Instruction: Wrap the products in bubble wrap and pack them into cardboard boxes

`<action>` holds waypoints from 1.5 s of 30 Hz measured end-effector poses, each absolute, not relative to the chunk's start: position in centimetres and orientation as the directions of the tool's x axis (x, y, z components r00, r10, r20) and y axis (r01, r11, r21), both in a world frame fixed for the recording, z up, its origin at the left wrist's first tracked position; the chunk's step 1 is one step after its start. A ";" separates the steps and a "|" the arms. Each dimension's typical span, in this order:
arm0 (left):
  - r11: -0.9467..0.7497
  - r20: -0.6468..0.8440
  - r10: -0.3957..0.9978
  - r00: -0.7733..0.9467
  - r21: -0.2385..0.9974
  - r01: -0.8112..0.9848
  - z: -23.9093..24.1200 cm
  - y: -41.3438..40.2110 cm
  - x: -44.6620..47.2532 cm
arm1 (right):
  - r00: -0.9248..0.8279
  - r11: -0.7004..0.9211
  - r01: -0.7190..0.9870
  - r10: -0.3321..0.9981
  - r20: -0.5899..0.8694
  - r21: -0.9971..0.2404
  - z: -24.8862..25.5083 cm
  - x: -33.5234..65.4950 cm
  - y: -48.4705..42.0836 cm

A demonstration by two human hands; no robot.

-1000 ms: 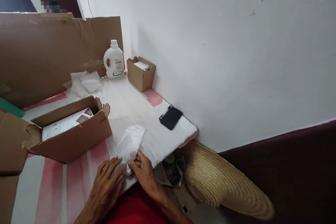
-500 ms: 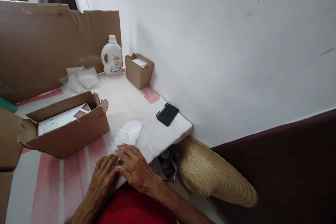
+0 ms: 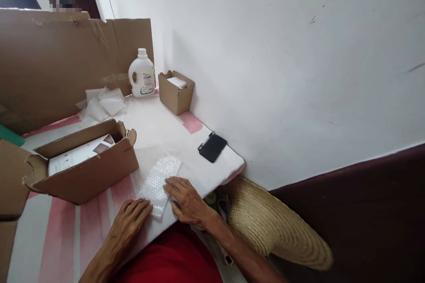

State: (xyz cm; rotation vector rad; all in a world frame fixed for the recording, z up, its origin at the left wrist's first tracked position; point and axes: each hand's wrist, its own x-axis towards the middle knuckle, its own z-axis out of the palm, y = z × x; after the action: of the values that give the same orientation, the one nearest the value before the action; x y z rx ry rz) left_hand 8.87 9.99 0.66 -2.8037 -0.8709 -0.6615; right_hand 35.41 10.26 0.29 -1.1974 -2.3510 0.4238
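A clear bubble wrap pouch (image 3: 160, 182) lies flat near the table's front edge, its top end pointing away from me. My left hand (image 3: 131, 216) rests at its lower left side, palm down, fingertips at the plastic. On its right edge are the fingers of my right hand (image 3: 186, 199), spread out with the thumb apart. Neither hand is closed around the pouch. Left of it stands an open cardboard box (image 3: 89, 181) with white printed cartons (image 3: 76, 155) inside.
Clear plastic bags (image 3: 106, 102) lie by the cardboard screen (image 3: 66, 62). A white jug (image 3: 142, 75) and a small cardboard box (image 3: 176, 95) stand by the wall. A black flat object (image 3: 213, 147) lies at the right table edge, above a straw hat (image 3: 272, 221).
My hands were close together over the pouch's lower end. They have moved apart, the right one up and to the right, so more of the pouch shows.
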 end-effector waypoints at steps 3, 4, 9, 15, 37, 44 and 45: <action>-0.831 0.491 0.521 0.698 0.106 0.546 2.6 9.7 9.7 | -0.507 0.582 0.617 0.809 0.299 -0.530 -0.2 35.4 9.9; -0.818 0.498 0.551 0.670 0.164 0.551 3.5 9.5 10.1 | -0.509 0.598 0.585 0.797 0.327 -0.548 -0.3 35.3 9.7; -0.761 0.501 0.647 0.575 0.389 0.519 7.0 9.4 12.4 | -0.352 0.502 0.444 0.859 0.371 -0.742 -1.2 33.6 7.2; -0.713 0.593 0.688 0.420 0.442 0.544 7.0 13.0 14.7 | 0.126 0.071 0.357 0.984 0.123 -0.931 -1.6 31.0 6.1; -0.728 0.381 0.634 0.673 0.002 0.685 -2.2 8.0 13.2 | -0.341 0.438 0.714 0.899 0.276 -0.546 1.6 32.1 11.4; -0.719 0.400 0.614 0.680 -0.071 0.691 -2.0 8.9 13.5 | -0.231 0.295 0.673 0.955 0.186 -0.679 0.2 34.5 14.6; -0.729 0.407 0.597 0.691 -0.085 0.679 -1.8 9.2 13.5 | -0.210 0.269 0.674 0.963 0.171 -0.688 0.5 34.7 14.9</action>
State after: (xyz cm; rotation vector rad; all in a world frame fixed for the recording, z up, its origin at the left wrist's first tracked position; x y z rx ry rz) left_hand 13.54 9.18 -1.83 -2.6736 -1.0250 -0.5236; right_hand 34.71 14.86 0.54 -1.4717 -1.9638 0.6450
